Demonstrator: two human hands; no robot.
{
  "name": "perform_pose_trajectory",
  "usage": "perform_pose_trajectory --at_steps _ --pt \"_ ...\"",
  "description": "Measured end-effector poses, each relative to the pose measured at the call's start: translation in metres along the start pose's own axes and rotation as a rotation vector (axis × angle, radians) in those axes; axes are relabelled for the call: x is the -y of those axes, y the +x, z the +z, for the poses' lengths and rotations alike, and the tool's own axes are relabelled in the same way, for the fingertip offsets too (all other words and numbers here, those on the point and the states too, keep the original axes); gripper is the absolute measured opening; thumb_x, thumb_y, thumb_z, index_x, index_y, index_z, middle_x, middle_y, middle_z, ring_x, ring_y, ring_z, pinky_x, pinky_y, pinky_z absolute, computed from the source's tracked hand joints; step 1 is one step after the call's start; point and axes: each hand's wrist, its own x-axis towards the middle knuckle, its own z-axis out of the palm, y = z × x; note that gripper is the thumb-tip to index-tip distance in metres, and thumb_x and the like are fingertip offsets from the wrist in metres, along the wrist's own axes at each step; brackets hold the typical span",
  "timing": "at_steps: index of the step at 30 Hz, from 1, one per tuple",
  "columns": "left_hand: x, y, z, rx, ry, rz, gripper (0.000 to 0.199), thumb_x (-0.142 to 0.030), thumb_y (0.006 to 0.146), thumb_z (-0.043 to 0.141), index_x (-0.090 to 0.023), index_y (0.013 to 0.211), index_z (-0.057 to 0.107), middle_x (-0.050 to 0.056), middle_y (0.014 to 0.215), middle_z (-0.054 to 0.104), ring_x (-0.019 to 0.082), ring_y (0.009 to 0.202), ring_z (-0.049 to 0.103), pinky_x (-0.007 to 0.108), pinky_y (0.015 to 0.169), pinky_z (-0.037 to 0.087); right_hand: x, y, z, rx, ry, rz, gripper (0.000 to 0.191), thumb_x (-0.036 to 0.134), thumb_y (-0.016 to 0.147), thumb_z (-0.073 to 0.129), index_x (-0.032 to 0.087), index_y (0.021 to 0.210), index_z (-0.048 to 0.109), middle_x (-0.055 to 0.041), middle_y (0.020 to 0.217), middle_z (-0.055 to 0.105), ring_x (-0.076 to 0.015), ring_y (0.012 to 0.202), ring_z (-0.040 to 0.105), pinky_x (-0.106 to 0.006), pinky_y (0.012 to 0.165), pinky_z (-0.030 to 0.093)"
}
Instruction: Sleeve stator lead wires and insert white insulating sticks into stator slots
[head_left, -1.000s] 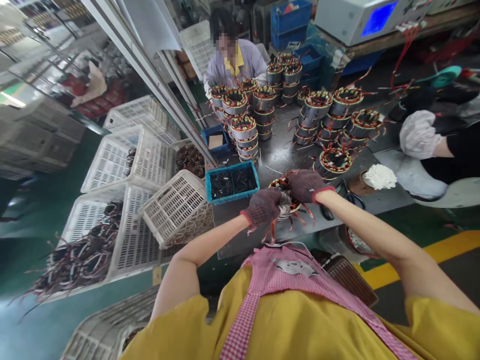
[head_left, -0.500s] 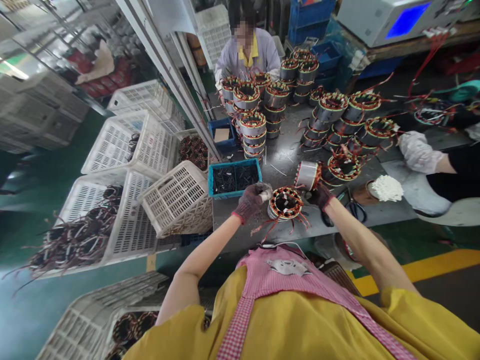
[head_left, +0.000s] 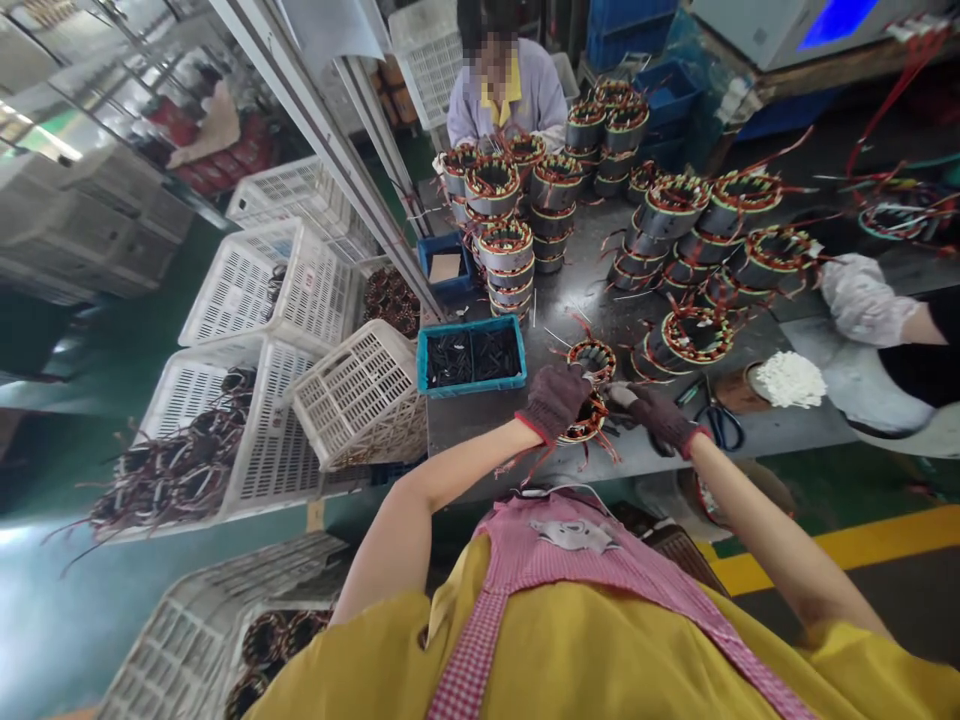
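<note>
Both my hands wear dark gloves with pale fingertips. My left hand (head_left: 559, 402) is closed at the edge of a motor stator (head_left: 586, 430), which stands upright at the table's near edge with red lead wires spreading out. A second stator (head_left: 592, 360) is just behind it, its ring of copper windings tilted towards me. My right hand (head_left: 660, 414) is at the right of these two, fingers together and pointing at the gap between them. Whatever its fingertips pinch is too small to make out. My left hand covers part of the near stator.
Stacked stators (head_left: 506, 250) fill the table's far side. A teal tray (head_left: 471, 388) of black sleeves stands left; scissors (head_left: 724, 428) and a tub of white pieces (head_left: 789, 380) lie right. A co-worker (head_left: 510, 90) sits opposite; another's sleeve (head_left: 862, 300) shows right. White crates (head_left: 277, 440) stand left.
The stator that lay on its side by my right hand has moved left, behind the near one, and turned its windings towards me. My left hand moved right onto the near stator.
</note>
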Motion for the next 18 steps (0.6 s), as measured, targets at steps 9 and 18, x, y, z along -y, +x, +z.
perform_pose_trajectory --at_steps 9,18 --pt "0.038 -0.027 -0.031 0.000 -0.009 -0.132 0.034 -0.035 0.108 0.060 -0.016 0.126 0.082 0.018 0.119 0.078 0.031 0.112 0.074 0.037 0.090 0.053 0.039 -0.004 0.030 -0.084 -0.285 -0.074 0.053 0.037 0.111 0.051 0.015 0.157 0.067 -0.0178 0.151 0.075 -0.0328 0.138 0.071 -0.040 0.116 0.053" --pt "0.003 -0.006 -0.003 -0.007 0.047 0.054 0.036 -0.018 0.109 0.052 -0.011 0.125 0.082 0.026 0.120 0.078 0.038 0.113 0.074 0.043 0.087 0.051 0.045 -0.025 0.033 -0.083 -0.463 0.033 0.047 0.043 0.113 0.046 0.015 0.135 0.076 -0.0191 0.131 0.082 -0.0324 0.118 0.079 -0.036 0.093 0.053"
